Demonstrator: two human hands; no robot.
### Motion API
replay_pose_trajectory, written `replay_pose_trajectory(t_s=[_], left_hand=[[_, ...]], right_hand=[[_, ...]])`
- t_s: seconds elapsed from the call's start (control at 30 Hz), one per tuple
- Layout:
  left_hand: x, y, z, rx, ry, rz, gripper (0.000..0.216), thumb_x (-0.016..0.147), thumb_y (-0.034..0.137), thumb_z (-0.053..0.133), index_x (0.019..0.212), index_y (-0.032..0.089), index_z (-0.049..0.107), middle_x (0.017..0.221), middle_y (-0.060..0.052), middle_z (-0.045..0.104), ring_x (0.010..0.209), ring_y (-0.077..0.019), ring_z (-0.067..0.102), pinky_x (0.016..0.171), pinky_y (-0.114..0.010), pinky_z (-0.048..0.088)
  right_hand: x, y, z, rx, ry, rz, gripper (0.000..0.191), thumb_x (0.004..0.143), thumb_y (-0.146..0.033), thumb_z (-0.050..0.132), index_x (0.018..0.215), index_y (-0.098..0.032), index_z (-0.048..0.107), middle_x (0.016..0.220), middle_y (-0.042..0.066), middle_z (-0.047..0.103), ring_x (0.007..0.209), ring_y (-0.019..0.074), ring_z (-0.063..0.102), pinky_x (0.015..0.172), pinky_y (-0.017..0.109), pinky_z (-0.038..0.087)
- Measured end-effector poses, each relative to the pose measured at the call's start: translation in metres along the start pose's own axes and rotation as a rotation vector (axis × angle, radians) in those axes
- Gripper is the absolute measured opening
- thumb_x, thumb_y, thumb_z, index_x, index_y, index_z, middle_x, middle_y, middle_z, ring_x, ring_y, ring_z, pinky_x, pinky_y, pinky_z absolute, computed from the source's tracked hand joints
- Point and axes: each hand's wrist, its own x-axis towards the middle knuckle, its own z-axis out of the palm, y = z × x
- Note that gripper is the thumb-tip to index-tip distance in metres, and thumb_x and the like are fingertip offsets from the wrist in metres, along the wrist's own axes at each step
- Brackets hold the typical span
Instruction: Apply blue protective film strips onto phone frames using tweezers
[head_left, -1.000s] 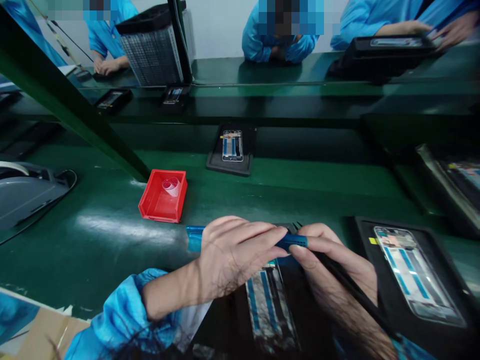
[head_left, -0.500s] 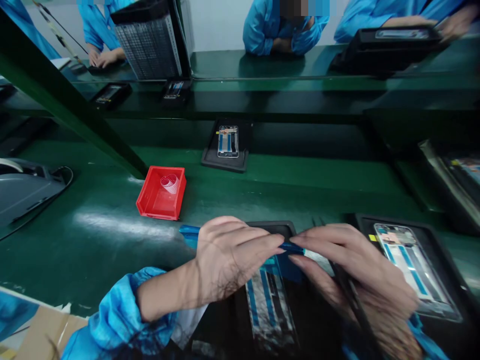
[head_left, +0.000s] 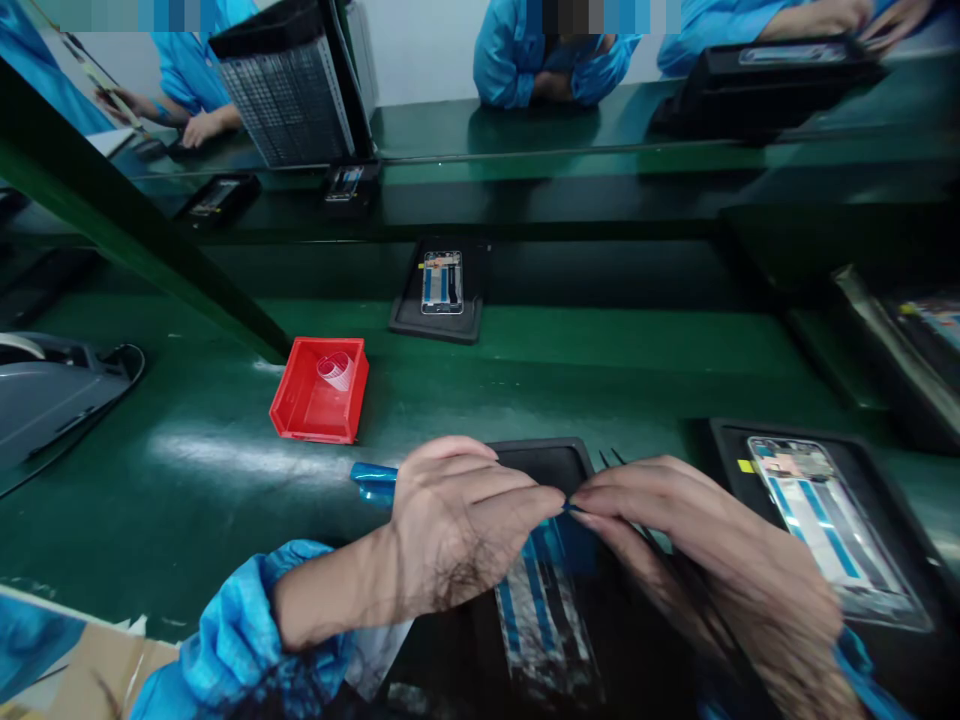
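A strip of shiny blue film (head_left: 373, 482) is held in my closed left hand (head_left: 457, 525), its loose end sticking out to the left. At the other end, the fingertips of my right hand (head_left: 720, 545) pinch the film against my left fingertips. Dark tweezers (head_left: 726, 635) are also tucked in my right hand, their points showing above the fingers. Under my hands lies an opened phone (head_left: 551, 610) with blue strips, on a black tray (head_left: 536, 458); my left hand partly covers it. To the right, another opened phone (head_left: 840, 530) with a yellow tab rests on a black tray.
A red bin (head_left: 321, 395) with a curled clear-and-red piece stands on the green bench. Beyond it is a black tray (head_left: 435, 328) bearing a phone. A green post (head_left: 150, 230) slants across the left, near a grey machine (head_left: 56, 400). Co-workers in blue sit opposite.
My right fingertips have moved left, meeting my left fingertips, and less film shows between them. The view has shifted slightly. A co-worker at far left has raised a hand.
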Motion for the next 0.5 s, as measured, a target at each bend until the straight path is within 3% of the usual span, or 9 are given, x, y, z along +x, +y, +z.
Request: replay_pose_trajectory(t_s=[0.2, 0.3, 0.37, 0.5], left_hand=[[-0.001, -0.001, 0.003, -0.043, -0.004, -0.030, 0.013, 0.092, 0.017, 0.063, 0.087, 0.024, 0.071, 0.076, 0.011, 0.083, 0.062, -0.0057, 0.074, 0.086, -0.026, 0.057], [0.000, -0.002, 0.002, -0.043, -0.031, -0.062, 0.005, 0.092, 0.028, 0.068, 0.094, 0.026, 0.073, 0.082, 0.011, 0.084, 0.067, -0.0087, 0.077, 0.098, -0.030, 0.055], [0.001, -0.001, 0.001, -0.014, -0.030, -0.099, 0.011, 0.090, 0.036, 0.073, 0.096, 0.027, 0.073, 0.086, 0.011, 0.085, 0.071, -0.0116, 0.079, 0.105, -0.034, 0.053], [0.002, 0.001, -0.002, 0.013, 0.019, -0.138, 0.006, 0.089, 0.034, 0.074, 0.091, 0.029, 0.075, 0.087, 0.012, 0.085, 0.072, -0.0108, 0.079, 0.107, -0.033, 0.053]], right_hand=[[0.005, 0.002, -0.001, 0.030, -0.057, 0.006, 0.015, 0.094, -0.015, 0.062, 0.100, -0.028, 0.067, 0.084, -0.001, 0.076, 0.073, 0.0143, 0.071, 0.067, 0.027, 0.060], [0.011, 0.003, -0.005, 0.037, -0.036, 0.012, 0.012, 0.094, -0.018, 0.061, 0.093, -0.029, 0.068, 0.079, -0.002, 0.074, 0.067, 0.0135, 0.071, 0.061, 0.025, 0.060], [0.013, 0.004, -0.010, 0.031, -0.020, 0.023, 0.011, 0.094, -0.021, 0.062, 0.090, -0.029, 0.068, 0.076, -0.002, 0.074, 0.065, 0.0131, 0.070, 0.058, 0.024, 0.059], [0.011, 0.006, -0.015, 0.029, 0.016, 0.043, 0.007, 0.092, -0.022, 0.066, 0.091, -0.028, 0.069, 0.077, -0.001, 0.074, 0.067, 0.0129, 0.070, 0.062, 0.023, 0.059]])
